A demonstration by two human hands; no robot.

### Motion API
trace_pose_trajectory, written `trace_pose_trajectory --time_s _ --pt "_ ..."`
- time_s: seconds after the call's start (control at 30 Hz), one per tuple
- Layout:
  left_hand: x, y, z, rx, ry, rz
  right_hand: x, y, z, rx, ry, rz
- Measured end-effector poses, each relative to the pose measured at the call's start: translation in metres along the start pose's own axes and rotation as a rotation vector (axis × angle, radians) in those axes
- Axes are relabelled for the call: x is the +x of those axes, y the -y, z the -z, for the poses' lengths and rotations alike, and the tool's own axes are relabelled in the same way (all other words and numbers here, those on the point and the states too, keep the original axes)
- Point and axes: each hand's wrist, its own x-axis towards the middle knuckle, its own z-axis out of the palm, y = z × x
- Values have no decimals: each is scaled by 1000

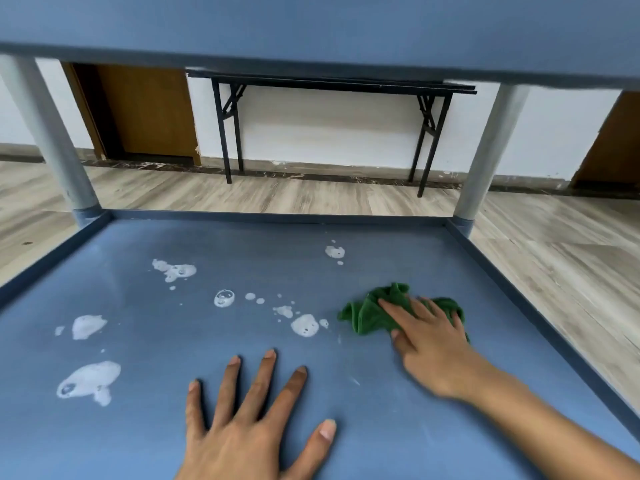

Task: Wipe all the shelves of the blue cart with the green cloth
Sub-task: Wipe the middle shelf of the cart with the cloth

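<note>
A lower shelf of the blue cart [145, 341] fills the view, dotted with several white foam patches [89, 381] across its left and middle. The crumpled green cloth [367, 311] lies on the shelf's right side. My right hand [427, 337] presses flat on the cloth, its fingers spread over it. My left hand [249, 420] rests palm down on the bare shelf near the front edge, fingers apart, holding nothing. The underside of the upper shelf [311, 26] spans the top of the view.
Two grey posts [52, 140] [491, 150] rise from the shelf's far corners. A raised rim [540, 317] edges the shelf. Beyond are a wooden floor [571, 271], a black folding table [329, 84] against a white wall, and a brown door [145, 112].
</note>
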Motion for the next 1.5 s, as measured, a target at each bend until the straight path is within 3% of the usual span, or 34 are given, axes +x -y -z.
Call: trace_pose_trajectory --time_s 0.3,0.57,0.77,0.97,1.03,1.13,1.2,1.3,1.37,1.43,1.5 --pt "2 6 -9 38 -88 -32 195 25 21 62 -8 -113" --pt "11 24 -19 99 -218 -41 251 31 16 74 -36 -176" --pt "10 6 -20 13 -238 -2 204 33 12 2 -36 -51" --pt "17 5 -22 -46 -175 36 66 29 -3 -37 -9 121" --pt "18 5 -21 -48 -145 31 11 29 -8 -113 -131 231" --pt "19 5 -20 -62 -145 30 -50 29 -17 -114 -466 390" --pt "19 6 -21 -65 -154 15 -70 27 -20 -159 -525 411" --pt "19 7 -23 -60 -164 5 -65 19 -13 -126 -502 428" --pt "20 8 -25 -69 -173 -7 -42 7 -4 -106 -344 393" --pt "21 9 -28 -79 -185 -15 -8 -4 2 -151 -150 228" --pt "21 10 -29 -78 -199 -23 39 -15 4 -131 -66 94"
